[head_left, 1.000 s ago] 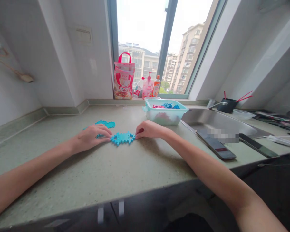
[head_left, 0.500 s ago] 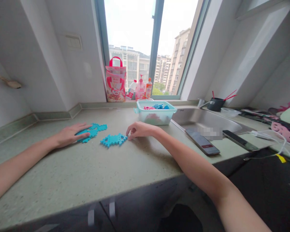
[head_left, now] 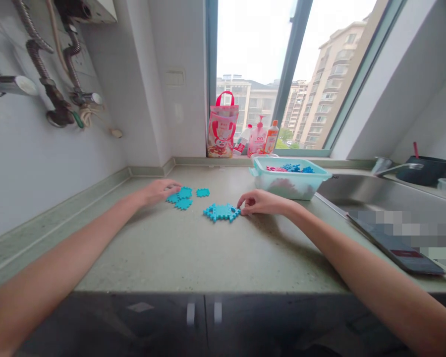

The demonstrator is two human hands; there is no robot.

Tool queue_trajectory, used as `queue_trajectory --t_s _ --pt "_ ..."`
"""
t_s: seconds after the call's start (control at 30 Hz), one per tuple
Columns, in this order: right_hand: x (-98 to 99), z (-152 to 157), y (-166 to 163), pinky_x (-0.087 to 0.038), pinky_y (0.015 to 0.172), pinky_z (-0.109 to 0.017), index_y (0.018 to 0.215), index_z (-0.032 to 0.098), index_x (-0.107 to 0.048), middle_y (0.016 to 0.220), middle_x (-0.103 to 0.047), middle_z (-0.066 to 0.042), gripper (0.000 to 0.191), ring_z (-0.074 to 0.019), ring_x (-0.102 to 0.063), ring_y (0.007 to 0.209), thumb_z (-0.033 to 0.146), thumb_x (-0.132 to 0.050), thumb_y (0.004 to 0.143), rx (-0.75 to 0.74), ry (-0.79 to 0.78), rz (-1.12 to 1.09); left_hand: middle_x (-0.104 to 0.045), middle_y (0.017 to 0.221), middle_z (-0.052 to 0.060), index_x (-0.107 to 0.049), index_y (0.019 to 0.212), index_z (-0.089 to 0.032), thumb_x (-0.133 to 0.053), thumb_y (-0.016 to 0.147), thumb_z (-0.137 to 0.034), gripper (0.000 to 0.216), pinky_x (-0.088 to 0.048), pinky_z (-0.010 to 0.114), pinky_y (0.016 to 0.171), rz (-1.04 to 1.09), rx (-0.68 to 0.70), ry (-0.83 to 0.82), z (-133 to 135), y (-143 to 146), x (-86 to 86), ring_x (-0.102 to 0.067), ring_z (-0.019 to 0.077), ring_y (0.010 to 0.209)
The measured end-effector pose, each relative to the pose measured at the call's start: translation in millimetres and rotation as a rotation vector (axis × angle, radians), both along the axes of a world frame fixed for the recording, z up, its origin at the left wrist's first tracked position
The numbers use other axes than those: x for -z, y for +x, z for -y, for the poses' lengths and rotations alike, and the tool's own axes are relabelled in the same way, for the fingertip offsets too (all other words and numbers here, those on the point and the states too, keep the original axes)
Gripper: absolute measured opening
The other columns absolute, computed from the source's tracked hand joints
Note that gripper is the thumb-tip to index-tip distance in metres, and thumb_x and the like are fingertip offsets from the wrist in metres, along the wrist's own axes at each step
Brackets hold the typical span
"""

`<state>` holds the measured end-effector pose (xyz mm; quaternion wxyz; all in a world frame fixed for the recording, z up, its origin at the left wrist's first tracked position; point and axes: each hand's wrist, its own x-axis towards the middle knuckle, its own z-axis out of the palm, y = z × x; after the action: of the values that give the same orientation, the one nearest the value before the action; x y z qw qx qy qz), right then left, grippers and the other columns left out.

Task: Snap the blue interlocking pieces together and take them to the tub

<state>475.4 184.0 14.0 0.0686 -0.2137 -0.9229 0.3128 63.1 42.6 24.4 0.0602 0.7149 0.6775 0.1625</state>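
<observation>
Flat turquoise interlocking building pieces with toothed edges lie on the counter. Several of them form a loose pile (head_left: 183, 203), and one single piece (head_left: 202, 192) lies just right of it. My left hand (head_left: 158, 192) rests at the pile's left side, its fingers stretched out and touching the pieces, with the fingertips partly hidden. Nearer to me lies a joined group of turquoise pieces (head_left: 222, 212), with standing parts at both ends. My right hand (head_left: 258, 203) has its thumb and fingers closed on the right end of this group.
Behind my right hand stands a light-blue tub (head_left: 290, 181) holding pink and blue pieces. A steel sink (head_left: 375, 193) and a phone (head_left: 397, 248) are on the right. A pink bag (head_left: 223, 131) and bottles (head_left: 257, 139) line the window sill.
The view has turned left. My left hand has drawn back from over the turquoise pieces to their left edge, and one piece now lies apart. My right hand stays at the joined group.
</observation>
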Motion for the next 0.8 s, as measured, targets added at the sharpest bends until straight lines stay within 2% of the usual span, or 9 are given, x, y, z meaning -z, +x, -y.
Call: queue_trajectory --t_s 0.17,0.37,0.53,0.67,0.8 --pt "-1.9 4.4 -0.4 -0.04 0.063 -0.027 0.114 0.015 -0.08 0.081 -0.072 -0.004 0.043 -0.0158 -0.058 0.07 0.049 -0.075 0.088 0.006 0.051 0.025 -0.069 0.147 0.006 -0.071 0.141 -0.027 -0.052 0.095 -0.069 0.065 -0.045 0.039 0.118 -0.034 0.078 0.041 0.6 2.0 2.7 -0.063 0.0288 0.136" --pt "-3.9 8.2 -0.3 -0.04 0.065 -0.029 0.114 0.015 -0.08 0.081 -0.072 -0.004 0.043 -0.0162 -0.058 0.07 0.049 -0.073 0.089 0.022 0.08 0.029 -0.077 0.133 0.006 -0.079 0.127 -0.027 -0.063 0.086 -0.069 0.061 -0.05 0.039 0.112 -0.012 0.041 0.064 -7.2 8.6 15.9 -0.07 0.0303 0.125" --pt "-1.0 6.7 0.6 -0.04 0.065 -0.028 0.113 0.017 -0.08 0.081 -0.073 -0.003 0.039 -0.0162 -0.059 0.071 0.047 -0.072 0.089 0.017 0.089 0.032 -0.081 0.121 0.007 -0.078 0.126 -0.025 -0.072 0.08 -0.065 0.061 -0.054 0.039 0.105 0.03 0.004 0.137 0.6 6.8 2.0 -0.073 0.0281 0.113" --pt "0.8 5.3 0.8 -0.044 0.067 -0.028 0.114 0.018 -0.079 0.082 -0.075 -0.003 0.036 -0.0172 -0.062 0.072 0.045 -0.07 0.091 0.005 0.09 0.048 -0.08 0.121 0.006 -0.078 0.127 -0.027 -0.074 0.078 -0.058 0.058 -0.055 0.037 0.098 0.107 0.064 0.05 10.7 3.0 -11.5 -0.073 0.0254 0.108" --pt "-1.2 7.9 0.1 -0.046 0.068 -0.029 0.115 0.018 -0.079 0.084 -0.077 -0.005 0.037 -0.0188 -0.065 0.074 0.044 -0.069 0.091 0.002 0.108 0.053 -0.08 0.122 0.005 -0.08 0.121 -0.028 -0.075 0.075 -0.056 0.054 -0.055 0.036 0.096 0.09 0.055 -0.015 15.0 1.5 -12.3 -0.072 0.0263 0.111"
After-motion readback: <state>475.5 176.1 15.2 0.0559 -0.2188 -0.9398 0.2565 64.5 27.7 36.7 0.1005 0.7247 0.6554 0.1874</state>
